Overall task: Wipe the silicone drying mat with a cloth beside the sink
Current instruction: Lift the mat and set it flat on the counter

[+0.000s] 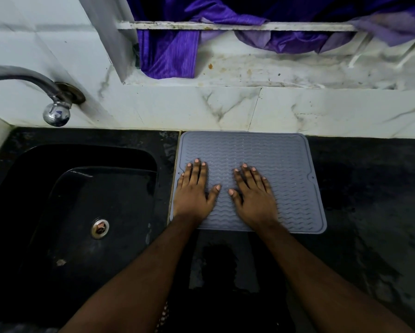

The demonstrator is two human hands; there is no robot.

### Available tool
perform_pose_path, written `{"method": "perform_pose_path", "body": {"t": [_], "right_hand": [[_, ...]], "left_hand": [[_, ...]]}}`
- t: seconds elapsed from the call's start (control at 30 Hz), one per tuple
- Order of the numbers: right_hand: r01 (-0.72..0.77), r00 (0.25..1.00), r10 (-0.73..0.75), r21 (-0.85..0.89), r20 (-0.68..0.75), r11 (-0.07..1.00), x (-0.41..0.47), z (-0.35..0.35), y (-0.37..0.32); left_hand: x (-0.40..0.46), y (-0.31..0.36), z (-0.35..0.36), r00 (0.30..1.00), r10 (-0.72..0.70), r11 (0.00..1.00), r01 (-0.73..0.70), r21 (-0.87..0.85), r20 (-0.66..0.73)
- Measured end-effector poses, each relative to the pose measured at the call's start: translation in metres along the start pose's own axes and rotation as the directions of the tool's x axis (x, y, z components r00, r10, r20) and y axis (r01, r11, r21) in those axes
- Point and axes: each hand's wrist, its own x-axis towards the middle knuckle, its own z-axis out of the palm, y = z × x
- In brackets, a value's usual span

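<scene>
The grey rectangular silicone drying mat with the wavy ridges is lying flat on the black stone counter, just beside the black sink, and its far edge is touching the white marble-patterned wall tiles. The person is resting both hands on the nearer half of the mat. The left hand is lying palm down near the edge on the sink side, with fingers straight and a little spread. The right hand is lying in the same way near the middle, thumb pointing toward the other thumb. Both hands are flat and wide, and they are holding nothing.

I think the hands are pressing the mat so that it is sitting flat and is not sliding on the counter, which is looking wet in places. No wiping cloth is showing anywhere near the hands, so I judge that the wiping itself is not yet going on; a cloth is needed first.

A curved chrome tap is coming out of the wall above the sink. Behind the mat, a purple striped fabric is hanging over a stained white ledge.
</scene>
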Motion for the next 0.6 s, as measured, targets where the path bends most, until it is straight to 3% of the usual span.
{"method": "perform_pose_path", "body": {"t": [0.6], "right_hand": [[-0.097, 0.995, 0.097, -0.016, 0.021, 0.995, -0.007, -0.002, -0.019]], "left_hand": [[-0.002, -0.013, -0.003, 0.997, 0.081, 0.997, -0.081, 0.014, -0.011]]}}
